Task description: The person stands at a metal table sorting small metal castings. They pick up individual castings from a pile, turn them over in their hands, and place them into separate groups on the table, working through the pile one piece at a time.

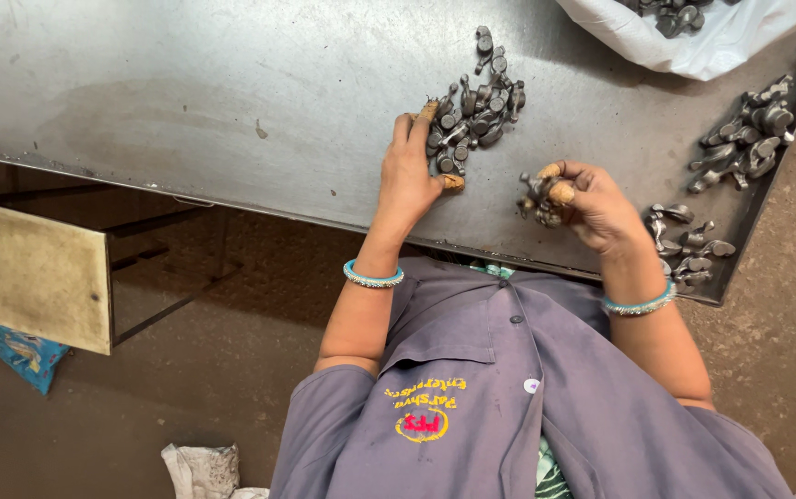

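My left hand (pixel 407 176) lies flat on the grey metal table (pixel 231 92), its fingers apart and its tips touching the near edge of a pile of small dark metal forged parts (pixel 481 111). Tan protective covers sit on the thumb and a fingertip. My right hand (pixel 601 208) hovers over the table's near edge, curled around a small cluster of the same metal parts (pixel 536 199), with tan covers on its fingertips too. Both wrists wear turquoise bangles.
A second heap of parts (pixel 744 139) lies at the table's right edge, a smaller group (pixel 689 245) by my right wrist. A white sack (pixel 693 42) with more parts sits at the top right. On the left stand a square board (pixel 33 273) and a blue packet (pixel 28 356) on the floor.
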Demonstrator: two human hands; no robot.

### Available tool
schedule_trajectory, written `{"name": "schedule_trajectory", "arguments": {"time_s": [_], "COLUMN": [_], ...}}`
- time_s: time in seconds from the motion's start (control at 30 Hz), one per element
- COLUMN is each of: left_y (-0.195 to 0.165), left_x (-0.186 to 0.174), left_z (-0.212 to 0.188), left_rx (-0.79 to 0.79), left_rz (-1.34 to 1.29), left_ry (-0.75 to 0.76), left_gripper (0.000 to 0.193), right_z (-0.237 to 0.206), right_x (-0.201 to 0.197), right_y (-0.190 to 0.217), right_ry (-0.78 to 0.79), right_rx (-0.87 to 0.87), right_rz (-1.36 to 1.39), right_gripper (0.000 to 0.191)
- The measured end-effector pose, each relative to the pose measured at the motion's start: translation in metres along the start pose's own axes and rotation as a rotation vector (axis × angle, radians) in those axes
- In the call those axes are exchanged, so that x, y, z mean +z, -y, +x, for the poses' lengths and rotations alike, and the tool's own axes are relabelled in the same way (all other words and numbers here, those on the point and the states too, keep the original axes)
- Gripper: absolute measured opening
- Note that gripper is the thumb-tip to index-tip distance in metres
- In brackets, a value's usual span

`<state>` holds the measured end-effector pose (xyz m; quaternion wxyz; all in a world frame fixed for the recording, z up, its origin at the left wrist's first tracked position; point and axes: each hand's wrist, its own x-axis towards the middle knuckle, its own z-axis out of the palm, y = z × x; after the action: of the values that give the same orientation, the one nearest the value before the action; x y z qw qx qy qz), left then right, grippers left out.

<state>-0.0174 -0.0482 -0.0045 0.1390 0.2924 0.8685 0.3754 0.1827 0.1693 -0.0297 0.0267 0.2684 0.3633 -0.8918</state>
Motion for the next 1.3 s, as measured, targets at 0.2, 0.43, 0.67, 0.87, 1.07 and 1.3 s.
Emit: {"name": "schedule_trajectory", "arguments": {"time_s": [0.2, 0.43, 0.67, 0.87, 1.07, 1.3], "left_y": [-0.001, 0.0, -0.004, -0.005, -0.008, -0.026], "left_x": [0.001, 0.005, 0.001, -0.003, 0.008, 0.031], "left_z": [-0.001, 0.0, 0.003, 0.005, 0.006, -0.007], "left_rx": [0.014, 0.004, 0.017, 0.05, 0.075, -0.003], "left_rz": [-0.022, -0.009, -0.049, -0.108, -0.084, -0.182], "left_ry": [0.001, 0.005, 0.009, 0.027, 0.055, 0.078], "left_gripper": [0.083, 0.083, 0.093, 0.099, 0.099, 0.108], "right_z": [0.017, 0.047, 0.036, -0.009, -0.024, -0.019], "right_x": [0.033, 0.103, 0.097, 0.082, 0.074, 0.029], "right_y": [0.061, 0.028, 0.02, 0.021, 0.008, 0.007], "right_ry": [0.136, -0.252, -0.196, -0.219, -0.174, -0.139], "right_rx": [-0.361, -0.867, -0.791, -0.614, -0.768, -0.518], "right_rz": [0.071, -1.626, -1.656, -1.656, -1.744, -0.632], "right_gripper": [0.037, 0.041, 0.034, 0.031, 0.036, 0.033]}}
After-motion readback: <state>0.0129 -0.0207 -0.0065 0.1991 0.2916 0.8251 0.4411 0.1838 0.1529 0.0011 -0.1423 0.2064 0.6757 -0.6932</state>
